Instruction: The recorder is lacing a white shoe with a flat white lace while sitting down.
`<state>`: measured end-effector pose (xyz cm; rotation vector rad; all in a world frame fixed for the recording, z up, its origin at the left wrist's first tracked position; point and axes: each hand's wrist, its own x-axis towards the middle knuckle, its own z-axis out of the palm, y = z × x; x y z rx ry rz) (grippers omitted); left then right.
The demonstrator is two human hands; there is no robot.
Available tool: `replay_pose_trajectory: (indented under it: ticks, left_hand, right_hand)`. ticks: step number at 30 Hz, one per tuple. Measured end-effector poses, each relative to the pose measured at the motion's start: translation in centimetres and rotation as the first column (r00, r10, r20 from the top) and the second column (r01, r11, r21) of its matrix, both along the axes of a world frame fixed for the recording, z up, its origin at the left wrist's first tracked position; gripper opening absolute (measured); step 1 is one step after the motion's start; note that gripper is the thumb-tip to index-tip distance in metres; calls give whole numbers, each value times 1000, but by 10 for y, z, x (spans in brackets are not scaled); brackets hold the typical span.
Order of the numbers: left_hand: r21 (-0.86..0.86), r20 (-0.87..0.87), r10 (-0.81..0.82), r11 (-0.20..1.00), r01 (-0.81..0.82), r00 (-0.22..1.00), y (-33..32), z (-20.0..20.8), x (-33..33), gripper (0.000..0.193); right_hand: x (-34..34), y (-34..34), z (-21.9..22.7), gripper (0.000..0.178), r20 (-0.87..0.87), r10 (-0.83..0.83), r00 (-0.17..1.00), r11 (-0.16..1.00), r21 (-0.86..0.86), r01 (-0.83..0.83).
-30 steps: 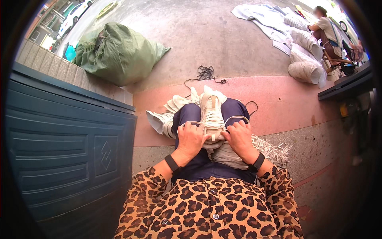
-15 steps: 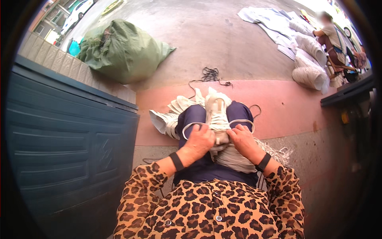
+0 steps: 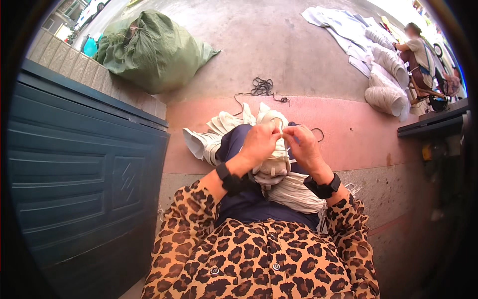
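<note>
A cream-white sneaker upper (image 3: pixel 273 168) lies between my knees, its lower end toward me. My left hand (image 3: pixel 262 143) is closed in a pinch over its laced part. Close beside it, my right hand (image 3: pixel 304 148) pinches too, the two sets of fingertips nearly meeting. A thin white shoelace (image 3: pixel 283 133) runs between them; much of it is hidden by the fingers. Against my right thigh rests a thick bundle of white laces (image 3: pixel 293 195). Several more nested uppers (image 3: pixel 198 142) lie left of my left knee.
A dark blue panelled door (image 3: pixel 74 174) stands close at my left. Ahead are a tangled black cord (image 3: pixel 262 86) and a big green sack (image 3: pixel 152 55). At the far right a person (image 3: pixel 416 55) sits near rolled stacks of white pieces (image 3: pixel 386 97). A dark ledge (image 3: pixel 430 122) juts in at right.
Both hands have moved up and away from me, from the upper's near end, and come together. The wide lace loops held out on either side no longer show.
</note>
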<state>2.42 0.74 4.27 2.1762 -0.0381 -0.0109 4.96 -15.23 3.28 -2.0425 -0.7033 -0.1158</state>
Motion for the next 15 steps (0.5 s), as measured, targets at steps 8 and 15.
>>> replay_pose_trajectory:
  ticks: [8,15]
  left_hand:
    - [292,-265,442,884,-365,857,169,-156,-19,23]
    - [404,-278,273,903,-146,921,164,-236,-56,26]
  right_hand:
    - [-22,-76,-63,21,-491,-309,814,930,22,367]
    - [-30,-63,-62,13,-465,-417,781,902,-320,291]
